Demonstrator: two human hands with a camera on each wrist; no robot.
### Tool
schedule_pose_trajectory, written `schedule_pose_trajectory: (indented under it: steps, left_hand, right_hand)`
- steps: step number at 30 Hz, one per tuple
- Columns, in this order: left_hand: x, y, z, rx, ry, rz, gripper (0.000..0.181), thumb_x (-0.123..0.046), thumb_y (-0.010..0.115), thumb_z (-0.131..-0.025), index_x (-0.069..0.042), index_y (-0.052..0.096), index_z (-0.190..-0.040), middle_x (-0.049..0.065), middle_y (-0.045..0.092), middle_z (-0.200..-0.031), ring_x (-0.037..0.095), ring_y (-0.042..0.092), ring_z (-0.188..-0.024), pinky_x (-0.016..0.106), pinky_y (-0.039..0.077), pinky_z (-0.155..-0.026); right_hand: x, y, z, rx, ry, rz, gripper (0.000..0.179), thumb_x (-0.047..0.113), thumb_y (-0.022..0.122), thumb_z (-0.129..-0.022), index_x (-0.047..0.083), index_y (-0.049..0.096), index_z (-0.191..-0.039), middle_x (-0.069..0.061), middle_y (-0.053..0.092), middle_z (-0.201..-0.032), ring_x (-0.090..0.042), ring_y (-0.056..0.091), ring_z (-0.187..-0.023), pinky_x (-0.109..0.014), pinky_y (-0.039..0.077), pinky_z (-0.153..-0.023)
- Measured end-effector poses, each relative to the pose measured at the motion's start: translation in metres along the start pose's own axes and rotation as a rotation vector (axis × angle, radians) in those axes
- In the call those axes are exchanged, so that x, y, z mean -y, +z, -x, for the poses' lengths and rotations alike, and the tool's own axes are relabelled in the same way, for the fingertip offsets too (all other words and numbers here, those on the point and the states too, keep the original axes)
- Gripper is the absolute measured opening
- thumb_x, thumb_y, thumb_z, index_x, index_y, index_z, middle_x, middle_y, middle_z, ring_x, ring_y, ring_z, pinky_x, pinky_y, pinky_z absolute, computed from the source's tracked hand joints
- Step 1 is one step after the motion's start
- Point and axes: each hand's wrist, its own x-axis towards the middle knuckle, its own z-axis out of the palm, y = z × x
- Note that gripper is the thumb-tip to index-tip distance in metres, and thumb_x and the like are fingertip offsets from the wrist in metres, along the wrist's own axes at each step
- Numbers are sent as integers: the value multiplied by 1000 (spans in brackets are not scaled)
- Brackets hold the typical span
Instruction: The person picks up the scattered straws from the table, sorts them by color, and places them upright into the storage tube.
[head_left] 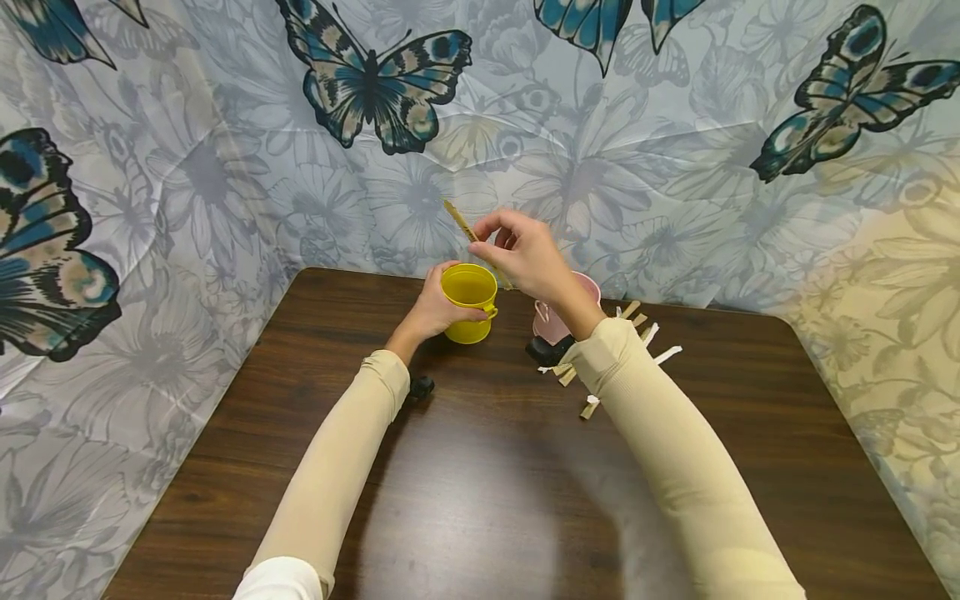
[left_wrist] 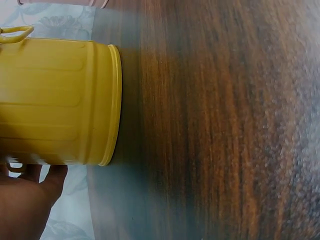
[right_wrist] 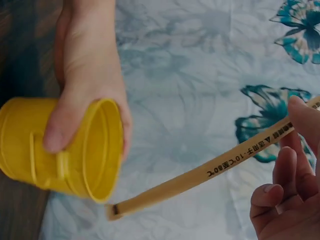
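Left hand (head_left: 437, 307) wrapped round yellow bucket (head_left: 468, 329); hold steady, mouth up. Strip (right_wrist: 195, 176) right of left hand, low end just outside rim, pinched in right hand (head_left: 525, 254); probably best with light grip, low end lined up with mouth. Hidden: some left fingers behind bucket; bucket floor. Base planted or lifted, can't tell. Pink bucket (head_left: 550, 327) below right hand, partly blocked; loose strips (head_left: 668, 355) farther right, partly covered, can't count.
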Motion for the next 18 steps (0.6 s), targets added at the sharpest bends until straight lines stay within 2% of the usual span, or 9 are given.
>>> schedule_pose_trajectory:
  steps: [4, 11, 18]
  left_hand:
    - [1, 0, 0, 14, 22, 16, 105, -26, 95, -70, -15, 30, -152, 12, 36, -147, 30, 52, -124, 43, 47, -109]
    - [2, 0, -5, 50, 163, 45, 77, -17, 92, -72, -9, 48, -135, 17, 59, -127, 38, 62, -112, 47, 54, -98]
    - [4, 0, -8, 56, 192, 70, 71, -10, 92, -71, -12, 51, -130, 6, 63, -118, 26, 65, -102, 30, 56, -89]
  right_hand:
    - [-6, 16, -6, 4, -4, -27, 13, 17, 77, -92, 8, 72, -102, -7, 70, -91, -17, 55, -69, -20, 44, -60]
    - [-21, 38, -9, 57, -20, -18, 12, 15, 75, -93, 7, 72, -103, -8, 72, -97, -18, 58, -74, -22, 47, -66]
    - [-31, 48, -4, 124, 27, 30, 14, 19, 76, -93, 11, 73, -104, -6, 73, -100, -20, 61, -77, -25, 46, -66]
